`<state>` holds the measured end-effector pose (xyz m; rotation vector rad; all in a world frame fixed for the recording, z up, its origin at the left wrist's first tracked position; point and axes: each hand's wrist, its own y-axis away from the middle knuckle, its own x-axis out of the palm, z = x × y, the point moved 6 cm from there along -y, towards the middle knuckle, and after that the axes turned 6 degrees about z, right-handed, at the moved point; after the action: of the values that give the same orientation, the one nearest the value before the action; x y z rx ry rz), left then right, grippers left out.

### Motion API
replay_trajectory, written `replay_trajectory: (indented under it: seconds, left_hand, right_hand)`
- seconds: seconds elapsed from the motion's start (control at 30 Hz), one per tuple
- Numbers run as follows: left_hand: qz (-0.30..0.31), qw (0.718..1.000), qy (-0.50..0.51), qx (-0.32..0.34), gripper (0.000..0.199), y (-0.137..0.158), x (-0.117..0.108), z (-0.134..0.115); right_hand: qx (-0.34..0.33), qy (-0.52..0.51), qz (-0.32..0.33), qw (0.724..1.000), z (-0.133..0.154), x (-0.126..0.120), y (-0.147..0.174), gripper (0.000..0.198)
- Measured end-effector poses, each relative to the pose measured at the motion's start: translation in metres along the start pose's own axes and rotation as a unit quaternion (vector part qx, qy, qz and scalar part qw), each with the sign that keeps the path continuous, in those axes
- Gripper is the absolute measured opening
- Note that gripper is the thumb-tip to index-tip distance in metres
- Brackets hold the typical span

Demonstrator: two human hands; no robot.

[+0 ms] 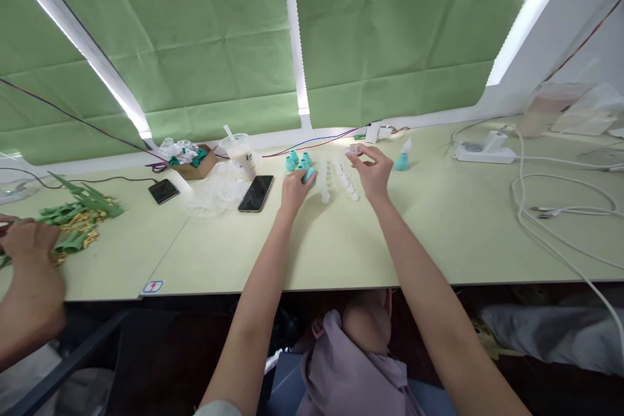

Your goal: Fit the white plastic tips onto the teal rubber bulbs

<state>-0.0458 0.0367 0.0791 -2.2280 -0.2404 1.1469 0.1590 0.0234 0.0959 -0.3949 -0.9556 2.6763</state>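
Observation:
My left hand (294,191) is closed around a teal squeeze bulb (310,175) just above the table. Directly behind it stands a small group of similar teal bulbs (290,161). My right hand (374,172) pinches a small translucent piece (353,151) between thumb and fingertips; its exact shape is hard to make out. Between my hands, small white and clear plastic parts (325,190) lie in rows running away from me. To the right of my right hand, a teal bulb with a clear pointed tip (402,159) stands upright.
A phone (256,193), a plastic cup with a straw (240,155) and a crumpled clear bag (219,190) lie to the left. Farther left are a cardboard box (199,166) and another person's hand (30,238) by green parts. A power strip (485,153) and white cables are right.

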Motion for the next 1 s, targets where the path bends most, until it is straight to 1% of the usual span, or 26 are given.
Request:
replay_trajectory:
  seconds: [0.03,0.07,0.13,0.17,0.23,0.33,0.4,0.5,0.63,0.77,0.9,1.0]
  left_hand:
    - [-0.040,0.999,0.013,-0.027,0.033,0.000,-0.008,0.006]
    - [-0.082,0.995,0.030,-0.056,0.033,0.000,-0.016,0.013]
    - [-0.150,0.980,0.059,-0.116,0.036,0.002,-0.031,0.027]
    - [-0.171,0.973,0.065,-0.141,0.037,0.002,-0.036,0.033]
    - [-0.189,0.963,0.061,-0.181,0.037,0.004,-0.041,0.043]
    - [-0.187,0.957,0.041,-0.216,0.034,0.006,-0.041,0.055]
    - [-0.183,0.955,0.033,-0.231,0.033,0.008,-0.038,0.062]
    - [-0.181,0.953,0.025,-0.242,0.032,0.009,-0.034,0.070]
    - [-0.185,0.951,0.031,-0.247,0.033,0.010,-0.032,0.078]
    - [-0.188,0.946,0.036,-0.263,0.034,0.012,-0.031,0.084]
    - [-0.179,0.945,0.049,-0.268,0.034,0.012,-0.028,0.087]
    - [-0.166,0.948,0.044,-0.268,0.033,0.012,-0.026,0.090]
  right_hand:
    - [0.007,-0.009,0.035,0.999,-0.002,-0.001,-0.003,0.038]
    - [0.011,-0.013,0.088,0.996,-0.005,0.001,-0.006,0.038]
    - [0.018,0.008,0.210,0.977,-0.009,0.013,-0.003,0.035]
    - [0.021,0.034,0.265,0.963,-0.012,0.021,0.001,0.032]
    - [0.024,0.106,0.355,0.929,-0.016,0.036,0.013,0.024]
    - [-0.003,0.197,0.432,0.880,-0.018,0.054,0.027,0.017]
    - [-0.026,0.220,0.458,0.861,-0.018,0.061,0.032,0.017]
    - [-0.046,0.237,0.469,0.849,-0.019,0.064,0.033,0.020]
    - [-0.062,0.279,0.451,0.845,-0.021,0.062,0.031,0.020]
    - [-0.069,0.300,0.447,0.840,-0.023,0.061,0.033,0.020]
    - [-0.067,0.303,0.448,0.838,-0.023,0.061,0.033,0.020]
    - [-0.054,0.277,0.455,0.845,-0.022,0.060,0.033,0.024]
